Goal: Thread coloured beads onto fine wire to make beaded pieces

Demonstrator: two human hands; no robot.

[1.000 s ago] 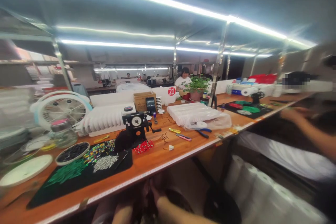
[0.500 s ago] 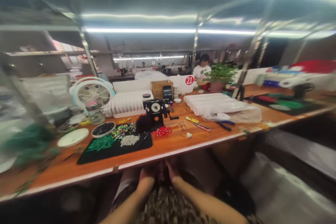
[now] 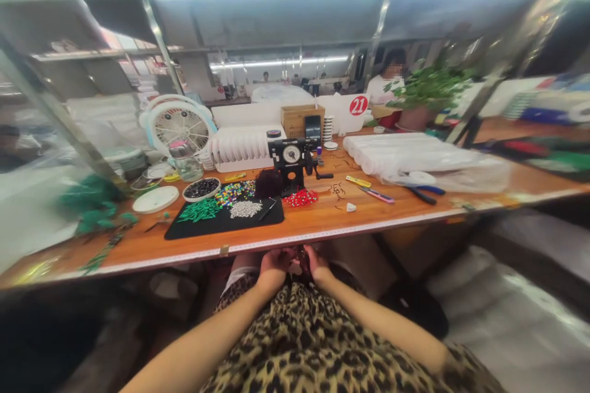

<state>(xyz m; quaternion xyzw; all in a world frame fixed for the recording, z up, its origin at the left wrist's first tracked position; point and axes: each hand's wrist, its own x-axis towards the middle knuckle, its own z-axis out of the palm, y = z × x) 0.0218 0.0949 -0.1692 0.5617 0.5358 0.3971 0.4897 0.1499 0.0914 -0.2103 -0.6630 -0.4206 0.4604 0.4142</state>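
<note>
Just below the table's front edge, over my lap, my left hand (image 3: pixel 275 265) and my right hand (image 3: pixel 317 263) are close together. Between them is a dark, shiny item (image 3: pixel 303 260), too small to make out; the fingers of both hands are curled by it. On the table (image 3: pixel 313 221) above them stands a black hand-cranked machine (image 3: pixel 292 156). Left of the machine, a black mat (image 3: pixel 184 230) holds green pieces (image 3: pixel 200 210), white-grey beads (image 3: pixel 246 209) and multicoloured beads (image 3: pixel 233 192). Red pieces (image 3: pixel 302 198) lie at its base.
A fan (image 3: pixel 180 129), a glass jar (image 3: pixel 185 166) and a bowl of black pieces (image 3: pixel 201 188) stand left. Rightward lie a yellow cutter (image 3: pixel 358 182), blue-handled pliers (image 3: pixel 426 192) and wrapped white rolls (image 3: pixel 396 156). A person (image 3: pixel 389 77) sits beyond a potted plant (image 3: pixel 426 89).
The view has tilted down and shifted left, so the table sits higher. Both hands and forearms show more fully, with the dark item now visible between the hands.
</note>
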